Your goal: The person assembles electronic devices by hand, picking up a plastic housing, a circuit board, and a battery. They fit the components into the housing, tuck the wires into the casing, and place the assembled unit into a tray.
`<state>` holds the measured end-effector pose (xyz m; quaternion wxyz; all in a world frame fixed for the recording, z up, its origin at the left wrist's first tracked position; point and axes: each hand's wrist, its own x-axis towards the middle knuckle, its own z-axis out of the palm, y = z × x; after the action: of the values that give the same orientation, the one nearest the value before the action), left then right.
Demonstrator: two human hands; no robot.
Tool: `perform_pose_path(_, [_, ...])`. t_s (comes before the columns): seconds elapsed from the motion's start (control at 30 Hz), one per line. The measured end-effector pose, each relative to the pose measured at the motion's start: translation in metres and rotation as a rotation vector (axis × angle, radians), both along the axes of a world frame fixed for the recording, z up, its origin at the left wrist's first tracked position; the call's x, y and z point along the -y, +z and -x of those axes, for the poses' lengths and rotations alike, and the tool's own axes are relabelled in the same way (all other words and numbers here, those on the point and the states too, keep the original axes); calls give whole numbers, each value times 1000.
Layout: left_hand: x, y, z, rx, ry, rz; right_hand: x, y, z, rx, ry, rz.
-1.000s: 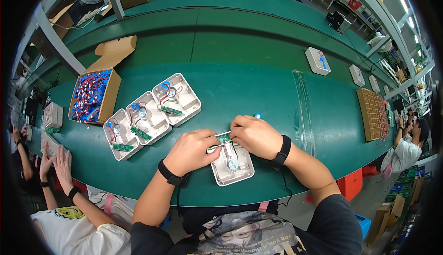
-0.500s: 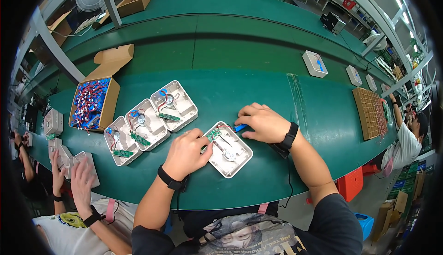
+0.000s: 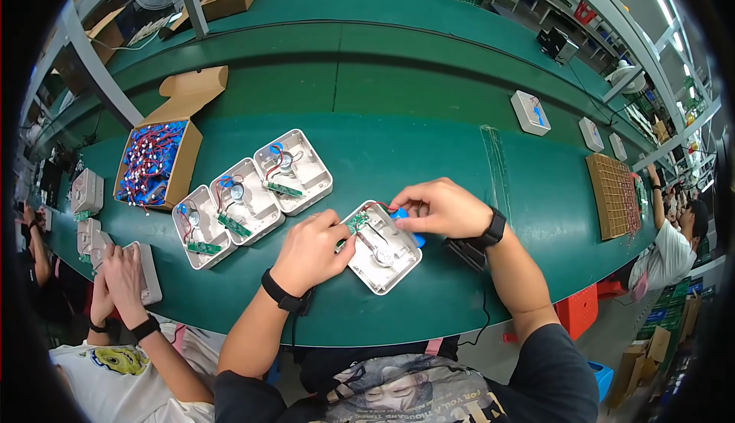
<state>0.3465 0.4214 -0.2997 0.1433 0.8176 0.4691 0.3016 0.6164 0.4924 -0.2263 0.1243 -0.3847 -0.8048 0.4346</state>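
Observation:
A white plastic housing (image 3: 394,276) lies open side up on the table in front of me, with a round silver speaker (image 3: 383,256) inside. My left hand (image 3: 312,253) is closed at its left edge, pinching a small green circuit board (image 3: 357,222) that lies partly over the rim. In my right hand (image 3: 444,209), a blue wrapped battery (image 3: 400,215) is held over the housing's upper right edge. Red wires run from the battery towards the board. My fingers hide part of both the board and the battery.
Three similar housings (image 3: 246,201) with boards and wires stand touching at the left. Behind them is an open carton (image 3: 191,159) of blue batteries. Farther right lie more white housings (image 3: 530,112) and a brown gridded tray (image 3: 607,196). Co-workers' hands (image 3: 122,274) work at the left.
My right hand has brought the blue battery from beside the housing to over its right edge. My left hand stays at the board. The left co-worker's hands have come together.

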Motion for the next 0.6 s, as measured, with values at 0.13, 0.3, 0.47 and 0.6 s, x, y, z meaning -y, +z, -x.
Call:
perform_pose_path(0.13, [-1, 1, 0, 0, -1, -3, 11, -6, 12, 72, 24, -20])
perform_pose_path(0.3, [-1, 2, -1, -4, 0, 1, 18, -28, 17, 38, 55, -348])
perform_pose_path(0.47, [-2, 1, 0, 9, -1, 7, 20, -51, 22, 64, 73, -645])
perform_pose_path(0.6, [-2, 1, 2, 16, -11, 5, 22, -53, 22, 91, 47, -572])
